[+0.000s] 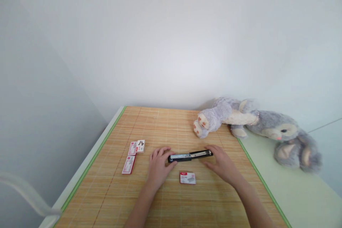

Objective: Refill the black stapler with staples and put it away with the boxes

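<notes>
A black stapler [190, 155] lies opened out flat on the bamboo mat, its metal inner parts facing up and its two halves meeting at a slight angle. My left hand [159, 164] grips its left end between thumb and fingers. At the opposite end, my right hand [220, 162] has its fingers on the far edge and its thumb on the near side. Just in front of the stapler is a small red and white staple box [187, 178], touched by neither hand.
To the left sit two red and white boxes [128, 164] and a smaller white box [140, 146] with a dark picture on it. A grey plush rabbit [240, 117] lies across the mat's back right corner. The bamboo mat [171, 124] has a green border. A pale curved tube [26, 190] shows at lower left.
</notes>
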The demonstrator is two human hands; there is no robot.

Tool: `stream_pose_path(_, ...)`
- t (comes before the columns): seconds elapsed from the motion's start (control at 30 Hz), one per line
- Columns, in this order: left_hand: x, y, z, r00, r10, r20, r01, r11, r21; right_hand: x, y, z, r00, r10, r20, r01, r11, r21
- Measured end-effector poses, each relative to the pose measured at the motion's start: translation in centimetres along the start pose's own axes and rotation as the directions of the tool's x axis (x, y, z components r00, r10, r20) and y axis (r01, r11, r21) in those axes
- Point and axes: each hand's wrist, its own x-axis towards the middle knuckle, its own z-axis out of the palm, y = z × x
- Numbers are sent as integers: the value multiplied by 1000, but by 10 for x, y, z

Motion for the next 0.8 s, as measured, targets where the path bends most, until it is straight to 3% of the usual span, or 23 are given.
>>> stream_pose_path(0.07, 0, 1, -1, 1000, 3, 5, -3, 1000, -2, 5, 6, -12, 993, 25, 119, -36, 995, 91)
stream_pose_path(0.17, -1, 3, -1, 1000, 8, 12, -8, 1000, -4, 16, -12, -11, 983, -21, 181, -18, 978, 210)
stream_pose_path(0.23, -1, 4, -1, 1000, 11, 15, -11, 1000, -5, 25, -34, 2, 976, -104, 193, 51, 963, 264)
stream_pose_path(0.33, -2, 5, -1, 1000, 11, 15, -11, 1000, -2, 36, -66, 30, 947, -223, 232, 177, 963, 205)
stream_pose_path(0.43, -2, 5, -1, 1000, 12, 15, -12, 1000, 0, 41, -80, 57, 931, -248, 269, 206, 962, 178)
stream_pose_path(0.53, -1, 3, -3, 999, 23, 23, -23, 1000, -6, 40, -76, 69, 936, -235, 262, 194, 965, 175)
stream_pose_path(0.7, -5, 11, -7, 997, 66, 42, -64, 997, -32, 32, -46, 61, 971, -130, 202, 94, 979, 178)
stream_pose_path(0.8, -15, 36, -4, 958, 234, 164, -222, 971, -90, 26, -23, 51, 986, -44, 164, 10, 979, 201)
